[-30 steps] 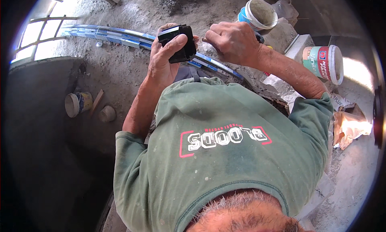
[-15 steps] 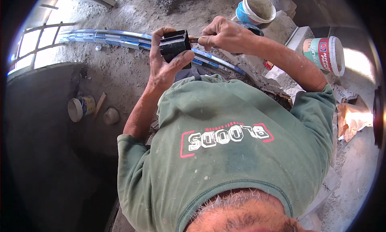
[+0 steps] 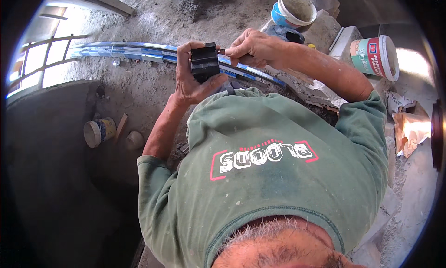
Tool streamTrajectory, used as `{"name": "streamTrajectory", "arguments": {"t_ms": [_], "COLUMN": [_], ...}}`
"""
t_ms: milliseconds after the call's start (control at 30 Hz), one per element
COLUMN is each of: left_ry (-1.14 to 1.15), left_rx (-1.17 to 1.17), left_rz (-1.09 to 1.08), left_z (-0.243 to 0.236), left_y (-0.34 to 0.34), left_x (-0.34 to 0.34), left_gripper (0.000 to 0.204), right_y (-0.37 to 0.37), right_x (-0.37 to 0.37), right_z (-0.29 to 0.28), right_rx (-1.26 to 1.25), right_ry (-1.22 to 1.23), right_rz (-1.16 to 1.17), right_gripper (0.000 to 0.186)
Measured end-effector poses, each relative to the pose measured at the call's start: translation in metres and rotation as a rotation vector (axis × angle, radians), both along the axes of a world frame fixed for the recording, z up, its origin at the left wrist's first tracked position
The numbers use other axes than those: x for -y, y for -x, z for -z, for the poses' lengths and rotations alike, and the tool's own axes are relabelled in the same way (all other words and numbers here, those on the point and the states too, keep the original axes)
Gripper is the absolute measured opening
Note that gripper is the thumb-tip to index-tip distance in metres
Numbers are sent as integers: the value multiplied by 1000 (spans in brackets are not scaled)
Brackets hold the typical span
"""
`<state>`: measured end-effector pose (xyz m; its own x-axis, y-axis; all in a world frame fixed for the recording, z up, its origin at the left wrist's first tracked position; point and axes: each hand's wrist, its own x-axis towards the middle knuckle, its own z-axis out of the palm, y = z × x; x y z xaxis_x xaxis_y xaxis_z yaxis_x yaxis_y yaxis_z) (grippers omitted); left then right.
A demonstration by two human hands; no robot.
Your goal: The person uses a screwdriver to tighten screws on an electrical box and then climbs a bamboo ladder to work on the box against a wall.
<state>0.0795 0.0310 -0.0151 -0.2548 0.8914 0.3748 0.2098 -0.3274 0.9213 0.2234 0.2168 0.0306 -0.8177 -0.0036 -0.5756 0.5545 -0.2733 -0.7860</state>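
Note:
My left hand (image 3: 189, 80) grips a black plastic box (image 3: 204, 63) with ridged sides, which looks like an electrical wall box. Its fingers go round the far end and the thumb presses on the near end. From the right, my right hand (image 3: 253, 46) pinches a slim tool (image 3: 222, 51) whose thin tip reaches the box's right edge. Most of that tool is covered by my fingers, so its exact kind does not show. Both hands are held up in front of my green shirt (image 3: 278, 184).
Long blue-and-silver strips (image 3: 125, 50) lie across the rough floor beyond my hands. A white-and-blue bucket (image 3: 296, 10) and a tipped paint bucket (image 3: 371, 58) are at the right. Further left lie a small container (image 3: 100, 132) and a wood piece (image 3: 121, 125). Brown paper (image 3: 411, 131) lies far right.
The box has turned in my left hand, so its open end no longer faces the view and a ridged side shows. My right hand has shifted slightly, its fingers now stretched further along the tool.

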Motion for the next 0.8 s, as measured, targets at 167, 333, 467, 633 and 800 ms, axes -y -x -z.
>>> {"name": "streamTrajectory", "arguments": {"t_ms": [167, 333, 467, 633, 800], "left_ry": [-146, -166, -214, -231, -191], "left_rx": [811, 1462, 1532, 1557, 1543], "left_rz": [-25, 278, 326, 338, 332], "left_z": [8, 10, 8, 8, 12], "left_y": [3, 9, 7, 3, -2], "left_x": [-21, -15, -16, -17, -12], "left_gripper": [64, 77, 75, 73, 73], "right_y": [7, -13, -15, -10, -14], "right_x": [-2, -2, 10, 18, 17], "right_z": [2, -23, -25, -23, -14], "right_rx": [-431, -514, -634, -634, -684], "right_ry": [-919, -1259, -1342, -1328, -1312], "right_rz": [89, 94, 146, 200, 149], "right_gripper": [36, 25, 19, 16, 13]}}
